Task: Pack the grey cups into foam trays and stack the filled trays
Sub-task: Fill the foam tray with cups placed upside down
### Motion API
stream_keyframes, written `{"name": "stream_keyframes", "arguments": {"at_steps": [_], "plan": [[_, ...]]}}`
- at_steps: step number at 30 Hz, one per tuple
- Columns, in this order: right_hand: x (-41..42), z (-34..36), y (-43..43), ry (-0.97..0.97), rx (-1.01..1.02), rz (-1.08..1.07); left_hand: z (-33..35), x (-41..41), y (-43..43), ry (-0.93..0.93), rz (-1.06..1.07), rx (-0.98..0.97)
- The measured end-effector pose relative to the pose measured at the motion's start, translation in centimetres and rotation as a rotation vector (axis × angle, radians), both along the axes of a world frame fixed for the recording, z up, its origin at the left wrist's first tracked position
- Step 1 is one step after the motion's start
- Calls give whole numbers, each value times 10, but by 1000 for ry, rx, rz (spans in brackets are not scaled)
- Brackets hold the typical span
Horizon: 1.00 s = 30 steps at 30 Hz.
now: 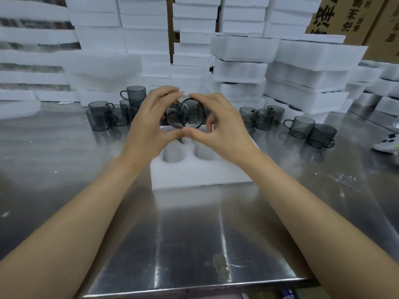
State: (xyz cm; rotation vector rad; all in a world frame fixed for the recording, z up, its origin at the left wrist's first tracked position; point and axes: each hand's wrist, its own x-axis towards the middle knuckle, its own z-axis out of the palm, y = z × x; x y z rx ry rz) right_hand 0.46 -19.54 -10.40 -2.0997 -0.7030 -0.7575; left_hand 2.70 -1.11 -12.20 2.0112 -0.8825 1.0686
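Note:
Above the far half of a white foam tray [194,171] on the steel table, both hands hold grey glass cups tipped with their mouths toward me. My left hand [149,124] grips one grey cup [173,115]; my right hand [218,128] grips a second grey cup [193,113] that overlaps it. The tray's two near pockets show bare foam; my hands hide its far pockets. Loose grey cups [101,115] stand in a group at the left, and more grey cups [302,126] stand at the right.
Tall stacks of white foam trays [306,67] rise behind the cups and across the back. Cardboard boxes [354,16] stand at the top right. A white controller [386,143] lies at the table's right edge. The table's front edge [194,285] is near me.

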Motion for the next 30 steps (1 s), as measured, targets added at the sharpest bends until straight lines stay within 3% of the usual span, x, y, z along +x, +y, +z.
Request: {"name": "stream_keyframes", "arguments": {"at_steps": [3,7,12,18,23,27,30], "plan": [[6,5,-4,266,336,-51,-2,2,1,142,4,-196],[12,12,-19,708,971,329,-10,9,2,338,53,-426],[15,13,-33,839,1296,628,-20,18,4,515,60,-612],[17,15,-40,919,1405,701,-22,22,3,539,74,-682],[23,15,-44,892,1373,475,-23,22,3,575,78,-705],[30,14,-57,665,1137,239,-23,24,3,678,44,-818],[35,15,-68,621,1048,177,-22,24,4,742,26,-875]]}}
